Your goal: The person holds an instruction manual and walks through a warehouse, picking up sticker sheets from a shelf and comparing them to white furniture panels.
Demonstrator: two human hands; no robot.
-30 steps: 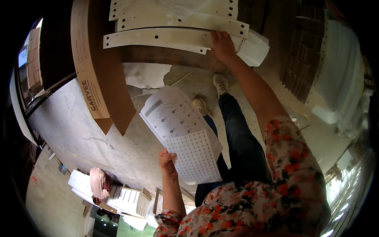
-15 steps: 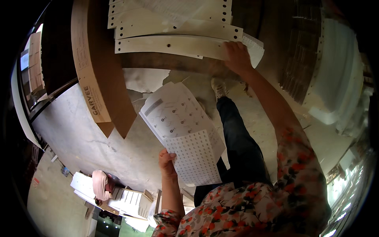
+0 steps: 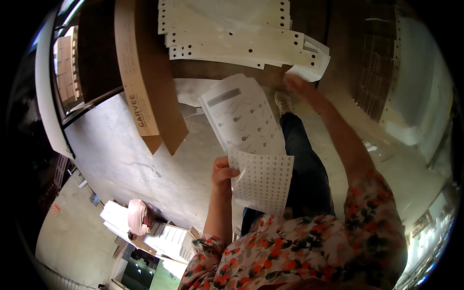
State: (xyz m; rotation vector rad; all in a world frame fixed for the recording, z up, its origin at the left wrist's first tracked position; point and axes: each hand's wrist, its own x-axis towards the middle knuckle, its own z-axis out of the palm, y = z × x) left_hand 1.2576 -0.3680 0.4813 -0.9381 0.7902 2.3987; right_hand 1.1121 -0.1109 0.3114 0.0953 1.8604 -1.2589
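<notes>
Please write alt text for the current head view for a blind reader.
A person's left hand holds printed sheets; the blurred right hand is near pale, punched panels. A long cardboard carton is at left, a co-worker in pink at lower left.

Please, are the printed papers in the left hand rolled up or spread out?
Spread out: the diagram sheet and the sheet with small printed rows show broad faces beside the left hand.

The left head-worn fisheye camera is looking down from close above the floral-print top [image 3: 290, 249], facing the left hand [image 3: 223, 172], right hand [image 3: 297, 84] and concrete floor [image 3: 188, 174].
</notes>
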